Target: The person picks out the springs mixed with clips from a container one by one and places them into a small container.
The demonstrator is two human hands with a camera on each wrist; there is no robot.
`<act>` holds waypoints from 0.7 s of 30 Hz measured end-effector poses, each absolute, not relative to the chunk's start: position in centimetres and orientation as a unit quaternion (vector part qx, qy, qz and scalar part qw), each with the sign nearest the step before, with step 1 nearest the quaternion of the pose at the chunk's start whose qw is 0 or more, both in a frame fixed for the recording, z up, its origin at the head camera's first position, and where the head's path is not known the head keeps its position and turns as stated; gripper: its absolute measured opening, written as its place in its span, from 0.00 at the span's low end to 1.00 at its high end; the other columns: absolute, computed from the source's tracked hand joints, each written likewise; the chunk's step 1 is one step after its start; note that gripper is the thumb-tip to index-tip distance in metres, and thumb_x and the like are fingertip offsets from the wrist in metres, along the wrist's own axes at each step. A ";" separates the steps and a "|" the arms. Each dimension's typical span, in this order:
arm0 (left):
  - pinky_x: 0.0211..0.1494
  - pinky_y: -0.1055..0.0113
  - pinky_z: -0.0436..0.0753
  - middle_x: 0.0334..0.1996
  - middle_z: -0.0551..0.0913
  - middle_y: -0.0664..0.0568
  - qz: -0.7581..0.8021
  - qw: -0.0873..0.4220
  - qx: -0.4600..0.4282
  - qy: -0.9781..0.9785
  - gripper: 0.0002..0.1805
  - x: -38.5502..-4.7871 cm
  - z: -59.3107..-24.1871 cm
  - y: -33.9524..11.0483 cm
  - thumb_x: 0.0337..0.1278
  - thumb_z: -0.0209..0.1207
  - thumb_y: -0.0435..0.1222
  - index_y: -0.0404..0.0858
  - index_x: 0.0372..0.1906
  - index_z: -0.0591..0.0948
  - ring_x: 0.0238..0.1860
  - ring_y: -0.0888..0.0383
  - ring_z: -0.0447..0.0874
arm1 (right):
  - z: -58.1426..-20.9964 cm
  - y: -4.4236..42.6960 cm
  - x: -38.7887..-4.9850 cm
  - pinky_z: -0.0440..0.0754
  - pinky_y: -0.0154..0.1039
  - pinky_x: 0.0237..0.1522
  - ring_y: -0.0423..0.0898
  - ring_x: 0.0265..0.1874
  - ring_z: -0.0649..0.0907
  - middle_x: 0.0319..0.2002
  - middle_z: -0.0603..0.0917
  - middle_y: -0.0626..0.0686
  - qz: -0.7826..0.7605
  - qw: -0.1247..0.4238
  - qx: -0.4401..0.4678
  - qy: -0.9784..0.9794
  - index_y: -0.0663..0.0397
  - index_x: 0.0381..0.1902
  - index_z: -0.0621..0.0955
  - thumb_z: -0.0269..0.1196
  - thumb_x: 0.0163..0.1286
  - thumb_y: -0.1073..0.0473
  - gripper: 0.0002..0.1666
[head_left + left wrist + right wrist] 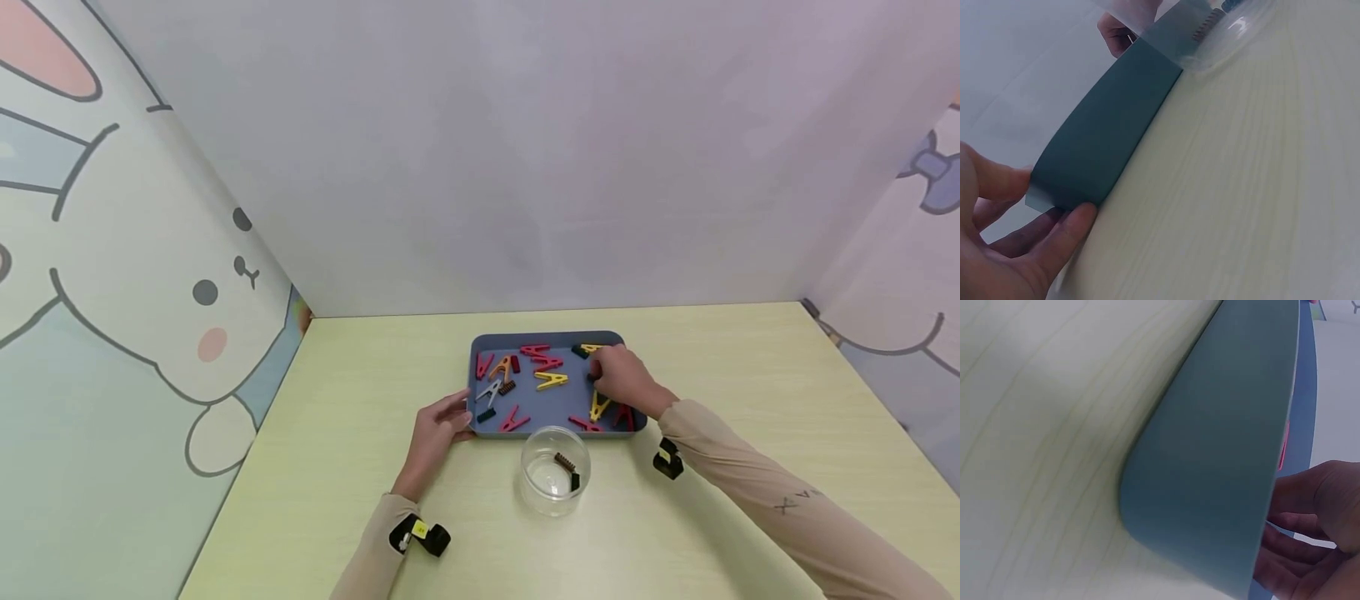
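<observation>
A shallow blue-grey tray (558, 435) holds V-shaped plastic clips in several colours, such as a yellow clip (551, 381) and a white clip (490, 392). Small ribbed pieces, coil-like, lie among them, one of them brown (507, 387). My left hand (437, 429) grips the tray's near left corner, thumb and fingers around it. Inside the right part of the tray, my right hand (626, 379) has its fingers curled at a small dark piece (592, 377), seemingly pinching it. The tray wall (1210, 456) hides those fingertips in the right wrist view.
In front of the tray stands a clear round tub (553, 492), with a brown ribbed piece (564, 462) and a black one (575, 482) inside. The pale wooden table (375, 375) meets a light wall (525, 167) at the back.
</observation>
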State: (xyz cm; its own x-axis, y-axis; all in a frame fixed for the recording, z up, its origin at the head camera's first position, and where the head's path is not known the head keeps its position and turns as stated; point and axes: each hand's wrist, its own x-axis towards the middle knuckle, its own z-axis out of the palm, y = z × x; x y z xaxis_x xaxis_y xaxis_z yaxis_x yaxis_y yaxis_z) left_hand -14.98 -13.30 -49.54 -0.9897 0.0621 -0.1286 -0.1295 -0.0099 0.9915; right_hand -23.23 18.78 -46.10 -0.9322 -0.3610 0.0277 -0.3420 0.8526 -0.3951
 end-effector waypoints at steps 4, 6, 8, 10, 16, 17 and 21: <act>0.40 0.58 0.85 0.49 0.79 0.38 0.705 0.054 -0.027 0.706 0.24 -15.1 -50.0 -13.2 0.57 0.58 0.26 0.36 0.60 0.76 0.46 0.48 0.81 | -46.2 19.0 -23.3 0.74 0.36 0.21 0.45 0.20 0.73 0.20 0.76 0.49 -0.223 0.022 -0.193 0.955 0.58 0.21 0.78 0.65 0.50 0.74 0.08; 0.40 0.58 0.85 0.49 0.79 0.38 0.704 0.052 -0.025 0.707 0.24 -15.1 -50.1 -13.2 0.57 0.58 0.26 0.36 0.60 0.76 0.45 0.48 0.81 | -46.2 19.1 -23.3 0.75 0.36 0.22 0.45 0.20 0.73 0.20 0.77 0.49 -0.231 0.019 -0.199 0.952 0.59 0.22 0.79 0.66 0.50 0.74 0.07; 0.40 0.58 0.85 0.49 0.79 0.38 0.704 0.052 -0.026 0.708 0.24 -15.1 -50.0 -13.2 0.57 0.58 0.26 0.36 0.60 0.76 0.45 0.48 0.81 | -46.1 19.2 -23.3 0.76 0.37 0.23 0.44 0.20 0.74 0.20 0.77 0.49 -0.237 0.016 -0.206 0.949 0.59 0.23 0.80 0.66 0.50 0.73 0.06; 0.40 0.59 0.85 0.49 0.79 0.38 0.704 0.052 -0.026 0.707 0.23 -15.1 -50.0 -13.2 0.57 0.58 0.26 0.36 0.60 0.76 0.45 0.49 0.81 | -45.9 19.3 -23.3 0.77 0.38 0.24 0.43 0.20 0.75 0.20 0.78 0.49 -0.242 0.013 -0.212 0.947 0.60 0.23 0.81 0.67 0.50 0.72 0.05; 0.40 0.59 0.85 0.49 0.79 0.38 0.705 0.051 -0.024 0.707 0.23 -15.1 -50.2 -13.3 0.57 0.58 0.26 0.36 0.60 0.76 0.45 0.49 0.81 | -45.6 19.6 -23.0 0.81 0.39 0.26 0.42 0.22 0.77 0.23 0.81 0.49 -0.268 0.017 -0.212 0.940 0.61 0.24 0.83 0.68 0.51 0.71 0.04; 0.40 0.59 0.85 0.49 0.79 0.38 0.705 0.052 -0.025 0.707 0.23 -15.0 -50.2 -13.3 0.57 0.58 0.26 0.36 0.60 0.76 0.45 0.49 0.81 | -45.5 19.6 -22.9 0.81 0.39 0.27 0.42 0.22 0.78 0.23 0.81 0.49 -0.274 0.018 -0.209 0.939 0.61 0.25 0.83 0.68 0.51 0.71 0.04; 0.40 0.59 0.85 0.49 0.79 0.38 0.706 0.052 -0.024 0.706 0.23 -15.0 -50.2 -13.3 0.57 0.58 0.26 0.37 0.60 0.76 0.45 0.49 0.81 | -45.3 19.8 -22.6 0.82 0.40 0.29 0.42 0.24 0.79 0.26 0.83 0.50 -0.290 0.015 -0.198 0.936 0.61 0.28 0.83 0.69 0.51 0.70 0.05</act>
